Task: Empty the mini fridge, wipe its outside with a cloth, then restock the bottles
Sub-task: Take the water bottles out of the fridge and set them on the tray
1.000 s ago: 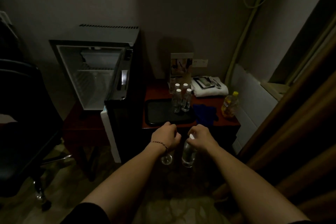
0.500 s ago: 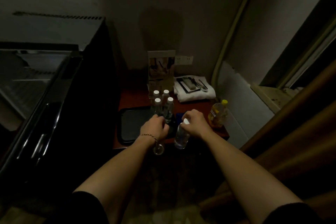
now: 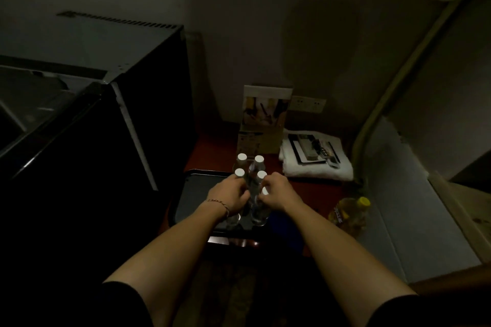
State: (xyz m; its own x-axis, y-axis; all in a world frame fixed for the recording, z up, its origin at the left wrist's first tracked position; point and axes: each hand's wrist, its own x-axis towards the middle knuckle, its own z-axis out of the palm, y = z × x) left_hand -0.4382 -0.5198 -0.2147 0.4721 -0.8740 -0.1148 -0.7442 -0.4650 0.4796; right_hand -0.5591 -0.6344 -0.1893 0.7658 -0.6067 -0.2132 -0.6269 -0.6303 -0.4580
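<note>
Bottles (image 3: 259, 214) in both hands (image 3: 276, 191), over tray (image 3: 186, 202)

The black mini fridge (image 3: 111, 114) stands left of the dark tray (image 3: 191, 194), its door open. 4 clear bottles (image 3: 249, 170) with white caps stand upright in a tight cluster at the tray's far edge. 2 more clear bottles (image 3: 257, 212) are upright over the tray's near part, gripped at their tops.

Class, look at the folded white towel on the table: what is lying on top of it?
On the white towel lies a dark flat tray holding what look like remote controls; too dim to identify. What is under them is covered.
</note>
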